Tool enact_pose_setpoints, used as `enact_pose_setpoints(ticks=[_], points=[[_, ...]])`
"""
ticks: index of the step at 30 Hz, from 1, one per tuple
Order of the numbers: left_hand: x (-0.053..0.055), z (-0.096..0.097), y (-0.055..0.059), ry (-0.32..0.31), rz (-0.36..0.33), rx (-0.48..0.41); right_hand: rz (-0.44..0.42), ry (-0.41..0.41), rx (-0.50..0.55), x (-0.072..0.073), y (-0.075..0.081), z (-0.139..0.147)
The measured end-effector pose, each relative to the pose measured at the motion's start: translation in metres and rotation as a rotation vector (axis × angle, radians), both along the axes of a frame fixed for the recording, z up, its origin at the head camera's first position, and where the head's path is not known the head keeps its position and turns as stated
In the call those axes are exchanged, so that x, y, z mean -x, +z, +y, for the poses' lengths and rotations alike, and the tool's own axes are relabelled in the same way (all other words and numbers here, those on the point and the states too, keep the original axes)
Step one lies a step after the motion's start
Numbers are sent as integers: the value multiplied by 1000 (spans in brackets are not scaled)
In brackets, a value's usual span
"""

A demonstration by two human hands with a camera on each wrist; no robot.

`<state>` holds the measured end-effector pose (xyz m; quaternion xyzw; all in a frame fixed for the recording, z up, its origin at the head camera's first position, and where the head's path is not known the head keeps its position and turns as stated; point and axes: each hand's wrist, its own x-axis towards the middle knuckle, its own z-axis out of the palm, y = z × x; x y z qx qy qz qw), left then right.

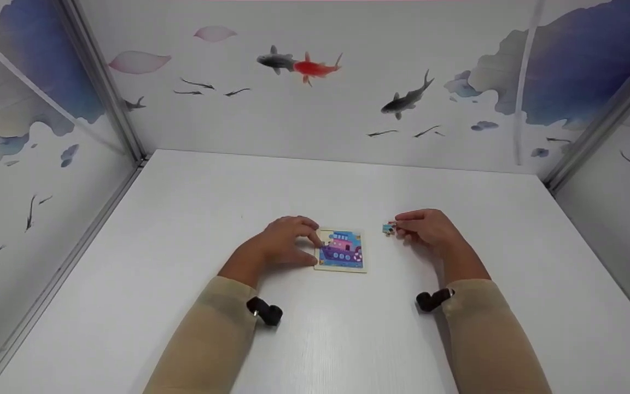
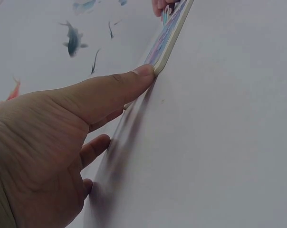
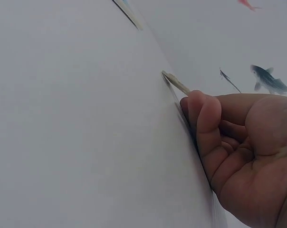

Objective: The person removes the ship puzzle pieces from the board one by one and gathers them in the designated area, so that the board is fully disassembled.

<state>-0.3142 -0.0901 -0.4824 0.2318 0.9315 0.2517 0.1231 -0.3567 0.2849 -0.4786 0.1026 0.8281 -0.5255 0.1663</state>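
A small square jigsaw puzzle (image 1: pixel 342 251) with a purple and pink boat picture lies on the white table in a pale wooden frame. My left hand (image 1: pixel 287 241) holds its left side, thumb at the near corner and fingertips at the far corner and over the picture. In the left wrist view the thumb (image 2: pixel 110 92) is against the frame's corner. Right of the puzzle and apart from it, my right hand (image 1: pixel 427 227) pinches a jigsaw piece (image 1: pixel 388 227), bluish with a dark spot. From the right wrist, the piece (image 3: pixel 176 83) shows edge-on, tilted close over the table.
The white table (image 1: pixel 315 339) spreads around both hands. A back wall (image 1: pixel 348 120) printed with fish and side panels with metal edge strips (image 1: pixel 129 131) enclose it. Each beige sleeve carries a small black wrist camera (image 1: pixel 266 312).
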Motion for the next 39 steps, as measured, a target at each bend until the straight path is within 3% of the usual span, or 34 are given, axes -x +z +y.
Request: enact_pose_setpoints(ticks=[15,39], points=[[1,-1,-1,-23,-1,-18,8,-54,169,-2,-1,2],[-2,-1,5,-31,-5,3,-16,-68,127,-6,3,-5]])
